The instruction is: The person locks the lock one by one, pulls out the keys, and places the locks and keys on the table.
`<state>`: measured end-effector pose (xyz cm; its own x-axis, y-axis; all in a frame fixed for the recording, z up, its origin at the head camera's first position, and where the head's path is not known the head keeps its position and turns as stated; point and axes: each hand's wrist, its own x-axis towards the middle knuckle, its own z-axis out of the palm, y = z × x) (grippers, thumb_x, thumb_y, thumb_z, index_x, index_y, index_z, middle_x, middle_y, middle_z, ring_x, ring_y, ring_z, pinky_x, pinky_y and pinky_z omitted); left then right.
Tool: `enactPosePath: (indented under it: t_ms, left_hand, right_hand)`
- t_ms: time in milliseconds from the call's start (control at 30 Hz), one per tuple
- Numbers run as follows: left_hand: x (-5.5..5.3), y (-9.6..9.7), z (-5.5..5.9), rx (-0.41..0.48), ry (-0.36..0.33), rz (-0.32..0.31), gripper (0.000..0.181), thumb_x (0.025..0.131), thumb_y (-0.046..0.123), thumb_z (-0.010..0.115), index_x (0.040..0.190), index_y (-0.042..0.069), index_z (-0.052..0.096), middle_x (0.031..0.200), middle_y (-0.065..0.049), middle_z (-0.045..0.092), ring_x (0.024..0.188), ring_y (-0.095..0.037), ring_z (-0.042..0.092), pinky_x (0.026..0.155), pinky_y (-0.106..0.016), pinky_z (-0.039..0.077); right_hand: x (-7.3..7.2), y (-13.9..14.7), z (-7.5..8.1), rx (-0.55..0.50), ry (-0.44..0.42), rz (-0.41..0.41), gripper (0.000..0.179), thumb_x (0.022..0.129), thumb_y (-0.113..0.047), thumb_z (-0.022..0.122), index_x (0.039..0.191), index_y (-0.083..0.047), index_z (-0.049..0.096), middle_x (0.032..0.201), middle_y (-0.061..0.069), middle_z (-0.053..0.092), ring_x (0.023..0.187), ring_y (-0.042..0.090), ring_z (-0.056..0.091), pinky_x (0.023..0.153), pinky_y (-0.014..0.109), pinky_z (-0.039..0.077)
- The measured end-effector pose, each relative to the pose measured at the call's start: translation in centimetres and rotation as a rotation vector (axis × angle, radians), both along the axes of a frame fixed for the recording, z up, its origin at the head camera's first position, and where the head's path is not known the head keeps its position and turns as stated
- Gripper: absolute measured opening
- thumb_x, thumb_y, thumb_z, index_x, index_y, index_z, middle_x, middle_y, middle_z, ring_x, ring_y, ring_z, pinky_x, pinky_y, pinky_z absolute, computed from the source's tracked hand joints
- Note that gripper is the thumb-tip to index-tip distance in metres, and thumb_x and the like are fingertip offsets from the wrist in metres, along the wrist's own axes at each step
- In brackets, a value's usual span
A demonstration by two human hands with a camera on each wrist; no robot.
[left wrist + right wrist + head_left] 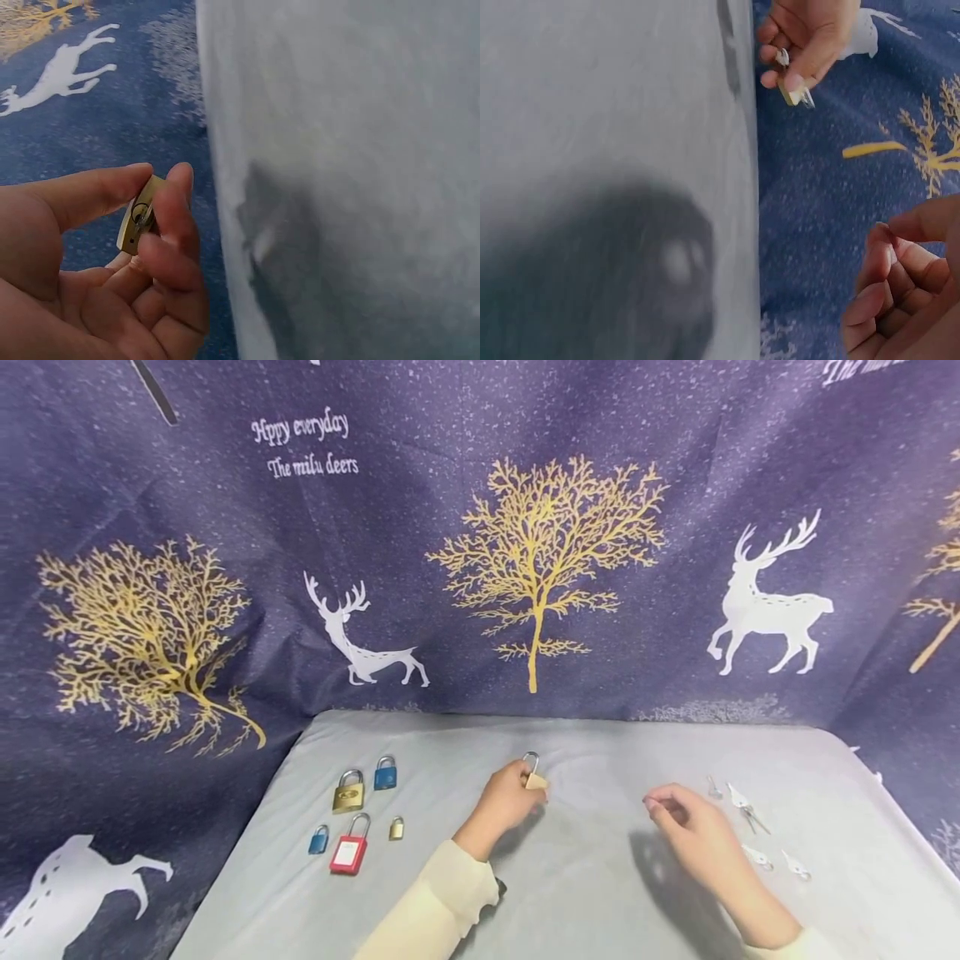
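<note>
My left hand [510, 797] grips a small brass padlock [536, 781] above the middle of the table, its silver shackle pointing up and away. In the left wrist view, thumb and fingers pinch the padlock [141, 217] by its sides, its keyhole end facing the camera with a silver key and ring against it. The right wrist view also shows the silver key [782, 57] between the fingers. Off to the right, my right hand [697, 839] hovers over the table with curled fingers. Its thumb and index fingertip [881, 244] meet, and nothing shows between them.
On the left lie a large brass padlock [348, 796], a blue one [386, 777], a smaller blue one [318, 840], a red one [348, 854] and a tiny brass one [396, 830]. Several keys [746, 810] lie at the right. A printed cloth [480, 610] hangs behind the table.
</note>
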<state>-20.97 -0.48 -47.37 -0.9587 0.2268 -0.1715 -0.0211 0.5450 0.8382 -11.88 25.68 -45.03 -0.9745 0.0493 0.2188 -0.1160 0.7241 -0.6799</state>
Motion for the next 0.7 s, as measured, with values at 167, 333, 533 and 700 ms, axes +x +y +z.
enactPosePath:
  t_ms: [167, 333, 533, 700]
  left_hand:
    - [1.1, 0.0, 1.0, 0.110, -0.030, -0.034, 0.023, 0.090, 0.013, 0.072, 0.109, 0.007, 0.061, 0.097, -0.004, 0.075, 0.068, -0.013, 0.068, 0.052, -0.026, 0.048]
    - [2.3, 0.1, 2.0, 0.210, -0.032, -0.064, 0.022, 0.090, 0.011, 0.071, 0.108, 0.005, 0.060, 0.099, -0.006, 0.074, 0.066, -0.013, 0.067, 0.052, -0.025, 0.045]
    - [3.7, 0.4, 2.8, 0.352, -0.103, -0.092, 0.018, 0.090, 0.008, 0.070, 0.105, 0.005, 0.060, 0.092, -0.010, 0.075, 0.065, -0.012, 0.064, 0.057, -0.025, 0.044]
    - [4.5, 0.5, 3.2, 0.447, -0.145, -0.141, 0.017, 0.091, 0.009, 0.069, 0.104, 0.005, 0.060, 0.093, -0.015, 0.077, 0.066, -0.011, 0.062, 0.060, -0.024, 0.045]
  right_hand:
    - [-0.3, -1.6, 0.0, -0.071, 0.035, 0.028, 0.012, 0.098, -0.019, 0.066, 0.107, -0.013, 0.071, 0.097, 0.001, 0.074, 0.083, -0.005, 0.062, 0.080, 0.022, 0.054]
    - [-0.9, -3.3, -0.3, -0.136, 0.105, 0.081, 0.015, 0.096, -0.012, 0.067, 0.110, -0.008, 0.070, 0.098, 0.001, 0.071, 0.085, -0.005, 0.060, 0.078, 0.019, 0.054]
    - [-1.7, -5.1, -0.1, -0.176, 0.125, 0.165, 0.027, 0.101, -0.016, 0.061, 0.127, -0.010, 0.065, 0.116, 0.004, 0.071, 0.096, -0.001, 0.061, 0.084, 0.023, 0.054]
    - [-2.5, -6.4, 0.2, -0.239, 0.070, 0.255, 0.035, 0.108, -0.024, 0.049, 0.140, -0.014, 0.055, 0.135, 0.004, 0.064, 0.113, 0.009, 0.063, 0.097, 0.026, 0.053]
